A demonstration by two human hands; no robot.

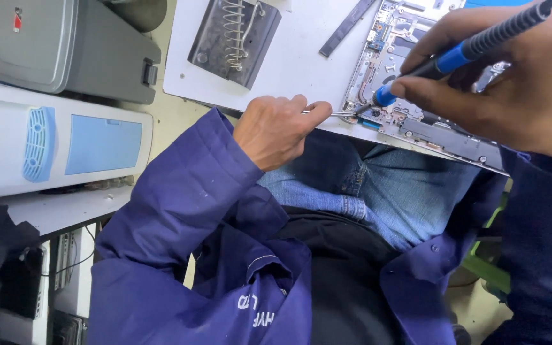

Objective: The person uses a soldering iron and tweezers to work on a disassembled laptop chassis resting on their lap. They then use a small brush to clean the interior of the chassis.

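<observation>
While right hand (pixel 519 83) grips soldering iron (pixel 474 45) | left hand (pixel 276 128) pinches tweezers (pixel 340 114) | laptop board (pixel 410 96)

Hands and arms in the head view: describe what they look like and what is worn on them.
Both hands, left hand and right hand, are bare, with no gloves or rings visible. Each arm wears a long, loose, dark blue work-coat sleeve, creased, ending at the wrist. The coat hangs open, with small white lettering on its chest.
</observation>
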